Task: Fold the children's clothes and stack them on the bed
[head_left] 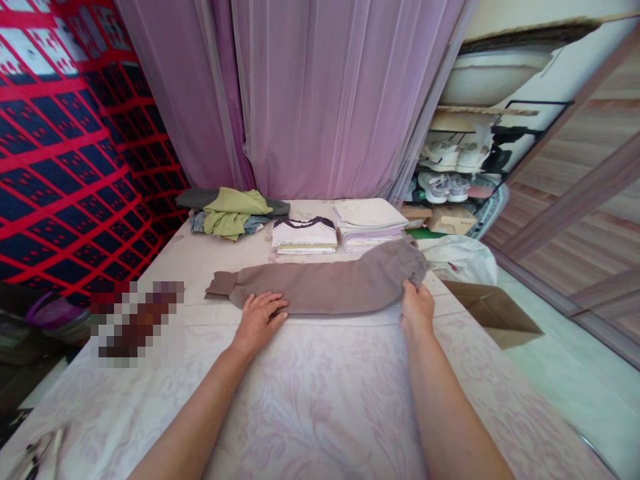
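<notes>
A pair of brownish-grey trousers (320,287) lies lengthwise across the table, folded into one long strip, cuff to the left and gathered waist to the right. My left hand (261,321) rests on the lower edge near the cuff, its fingers stretched out and lying flat. At the waist end, my right hand (417,305) has its fingers closed on the fabric's corner. Just behind the trousers stand a folded white shirt with a dark collar (305,233) on a small pile and a stack of folded pale cloths (370,223).
Crumpled green and dark clothes (233,210) lie at the back left. Purple curtains (325,100) hang behind the patterned tablecloth (320,400). On the right are a brown paper bag (493,310), a white plastic bag (465,257) and a shoe rack (450,163). A blurred-out patch covers something on the left.
</notes>
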`<state>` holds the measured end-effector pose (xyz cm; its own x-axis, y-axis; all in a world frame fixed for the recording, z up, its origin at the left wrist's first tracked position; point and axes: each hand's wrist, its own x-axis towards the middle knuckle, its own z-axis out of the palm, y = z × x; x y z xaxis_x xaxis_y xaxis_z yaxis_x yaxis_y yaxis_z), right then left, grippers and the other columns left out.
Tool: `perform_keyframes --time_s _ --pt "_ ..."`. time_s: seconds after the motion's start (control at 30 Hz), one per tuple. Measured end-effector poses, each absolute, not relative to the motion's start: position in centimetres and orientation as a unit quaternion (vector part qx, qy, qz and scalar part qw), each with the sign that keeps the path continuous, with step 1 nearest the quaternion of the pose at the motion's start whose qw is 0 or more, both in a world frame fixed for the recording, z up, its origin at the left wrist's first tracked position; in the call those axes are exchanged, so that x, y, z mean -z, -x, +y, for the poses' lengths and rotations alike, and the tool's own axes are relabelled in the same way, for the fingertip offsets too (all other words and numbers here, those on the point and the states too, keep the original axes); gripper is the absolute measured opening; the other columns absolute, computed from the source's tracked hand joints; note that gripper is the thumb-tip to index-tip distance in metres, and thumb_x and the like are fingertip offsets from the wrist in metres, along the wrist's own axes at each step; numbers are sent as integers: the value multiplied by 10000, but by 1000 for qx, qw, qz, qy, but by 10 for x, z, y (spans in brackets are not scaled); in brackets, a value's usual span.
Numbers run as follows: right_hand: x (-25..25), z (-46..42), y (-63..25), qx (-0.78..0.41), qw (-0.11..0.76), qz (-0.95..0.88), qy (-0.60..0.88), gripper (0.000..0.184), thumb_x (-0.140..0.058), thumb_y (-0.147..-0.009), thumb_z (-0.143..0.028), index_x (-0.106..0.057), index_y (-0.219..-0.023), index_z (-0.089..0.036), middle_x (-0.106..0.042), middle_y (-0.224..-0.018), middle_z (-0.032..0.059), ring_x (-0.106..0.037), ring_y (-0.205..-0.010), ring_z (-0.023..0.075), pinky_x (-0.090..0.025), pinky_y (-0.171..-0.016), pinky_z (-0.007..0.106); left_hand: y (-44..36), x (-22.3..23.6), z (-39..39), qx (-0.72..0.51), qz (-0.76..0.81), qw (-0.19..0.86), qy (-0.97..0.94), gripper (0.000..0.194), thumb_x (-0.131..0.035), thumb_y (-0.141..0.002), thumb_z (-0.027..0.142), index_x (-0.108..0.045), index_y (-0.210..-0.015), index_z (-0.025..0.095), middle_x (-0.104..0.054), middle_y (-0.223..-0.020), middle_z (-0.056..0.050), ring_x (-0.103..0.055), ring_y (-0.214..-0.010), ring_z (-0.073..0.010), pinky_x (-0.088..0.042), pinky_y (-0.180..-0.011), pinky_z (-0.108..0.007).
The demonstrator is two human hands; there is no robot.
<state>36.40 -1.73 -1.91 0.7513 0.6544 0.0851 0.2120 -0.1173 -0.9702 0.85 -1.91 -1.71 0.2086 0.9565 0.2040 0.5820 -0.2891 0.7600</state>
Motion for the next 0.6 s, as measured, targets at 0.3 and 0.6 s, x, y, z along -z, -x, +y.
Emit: perform_keyframes --time_s 0.3,0.6 --pt "21 -55 -367 71 500 -505 700 358 -476 -747 -250 -641 -1055 -175 -535 -1273 144 -465 -1207 285 -358 -1030 468 -10 19 -21 -288 533 141 -783 195 -632 -780 290 -704 -959 263 -682 -1147 -58 -548 -1167 -279 -214 -1098 -548" --pt "23 -58 -316 23 274 -771 575 217 -565 -820 -242 -714 -969 -296 -681 -1136 26 -539 -1127 250 -354 -945 458 -8 17 -26 -292 526 52 -797 130 -582 -841 252 -695 -905 246 -713 -1061 -40 -580 -1112 -248 -290 -1068 -533"
